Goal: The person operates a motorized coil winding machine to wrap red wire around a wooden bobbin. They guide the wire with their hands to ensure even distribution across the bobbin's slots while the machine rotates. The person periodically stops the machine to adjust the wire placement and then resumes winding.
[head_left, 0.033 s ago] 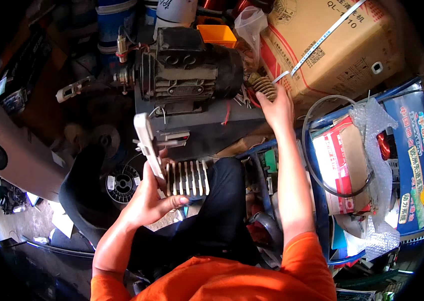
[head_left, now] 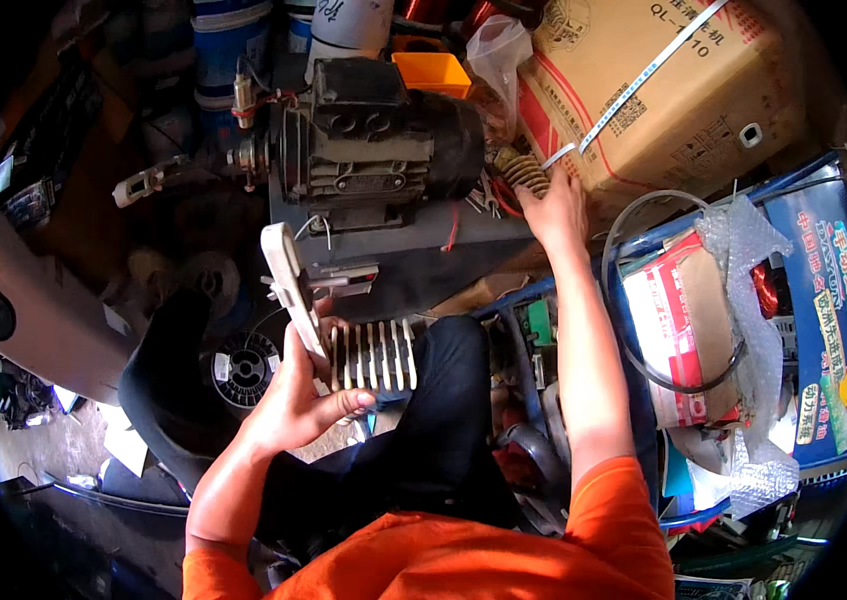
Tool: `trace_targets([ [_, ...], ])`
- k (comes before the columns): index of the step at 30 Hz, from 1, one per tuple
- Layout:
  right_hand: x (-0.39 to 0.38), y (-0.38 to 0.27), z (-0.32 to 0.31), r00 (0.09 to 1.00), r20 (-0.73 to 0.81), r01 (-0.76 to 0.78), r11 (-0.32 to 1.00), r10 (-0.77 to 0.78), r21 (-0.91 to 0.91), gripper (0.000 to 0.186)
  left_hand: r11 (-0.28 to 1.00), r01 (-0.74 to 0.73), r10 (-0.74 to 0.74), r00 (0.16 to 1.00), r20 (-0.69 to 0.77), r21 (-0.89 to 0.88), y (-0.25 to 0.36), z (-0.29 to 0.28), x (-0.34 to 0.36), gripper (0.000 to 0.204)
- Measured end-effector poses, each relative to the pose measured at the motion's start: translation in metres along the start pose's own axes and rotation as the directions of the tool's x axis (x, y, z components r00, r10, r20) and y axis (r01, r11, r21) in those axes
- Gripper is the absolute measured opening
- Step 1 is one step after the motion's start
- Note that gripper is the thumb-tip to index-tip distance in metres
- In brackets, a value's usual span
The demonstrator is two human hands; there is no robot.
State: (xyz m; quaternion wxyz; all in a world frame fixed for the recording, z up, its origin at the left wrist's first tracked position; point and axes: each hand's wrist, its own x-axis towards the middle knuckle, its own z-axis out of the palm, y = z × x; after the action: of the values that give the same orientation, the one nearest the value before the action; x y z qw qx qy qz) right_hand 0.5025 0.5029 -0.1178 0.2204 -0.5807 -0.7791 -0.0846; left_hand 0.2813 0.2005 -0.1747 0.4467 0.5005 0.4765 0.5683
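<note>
My left hand (head_left: 290,402) is closed round a finned metal cylinder (head_left: 375,356), its light cooling fins pointing right above my lap. A pale grey, elongated metal piece (head_left: 286,265) rises from its left end, by my fingers. Farther off, my right hand (head_left: 557,212) reaches to the bench, thumb and fingers round the right end of a brownish ribbed part (head_left: 520,169). My fingers hide part of that end. Left of it stands a large dark electric motor (head_left: 368,150), with a metal fitting (head_left: 243,155) on its left side.
A big strapped cardboard box (head_left: 673,100) stands at the back right. Beside my right forearm is a blue-framed bin (head_left: 643,470) with cartons, bubble wrap and a black hose loop (head_left: 615,300). An orange tray (head_left: 431,72) sits behind the motor on the grey bench (head_left: 403,255).
My right hand has shifted slightly to the right, and more of the ribbed part shows. The grey piece at my left hand has tilted slightly left.
</note>
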Motion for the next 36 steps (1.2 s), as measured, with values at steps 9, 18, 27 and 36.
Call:
trace_targets([
  [9, 0.015, 0.024, 0.047, 0.936, 0.153, -0.336, 0.934, 0.316, 0.123, 0.072, 0.997, 0.049, -0.048, 0.999, 0.018, -0.058, -0.003, -0.003, 0.003, 0.101],
  [18, -0.071, -0.020, -0.045, 0.923, -0.095, 0.306, 0.560, -0.373, 0.770, 0.074, 0.999, 0.033, -0.035, 0.998, 0.047, 0.039, 0.008, -0.009, 0.008, 0.095],
  [27, -0.096, -0.090, -0.076, 0.745, 0.022, 0.425, 0.501, -0.666, 0.753, 0.077, 0.978, 0.093, -0.113, 0.989, 0.095, 0.189, 0.013, -0.016, -0.003, 0.105],
  [36, -0.102, -0.130, -0.063, 0.708, 0.290, -0.199, 0.212, -0.643, 0.957, 0.072, 0.998, 0.042, -0.047, 0.994, 0.101, 0.054, 0.016, -0.042, -0.014, 0.105],
])
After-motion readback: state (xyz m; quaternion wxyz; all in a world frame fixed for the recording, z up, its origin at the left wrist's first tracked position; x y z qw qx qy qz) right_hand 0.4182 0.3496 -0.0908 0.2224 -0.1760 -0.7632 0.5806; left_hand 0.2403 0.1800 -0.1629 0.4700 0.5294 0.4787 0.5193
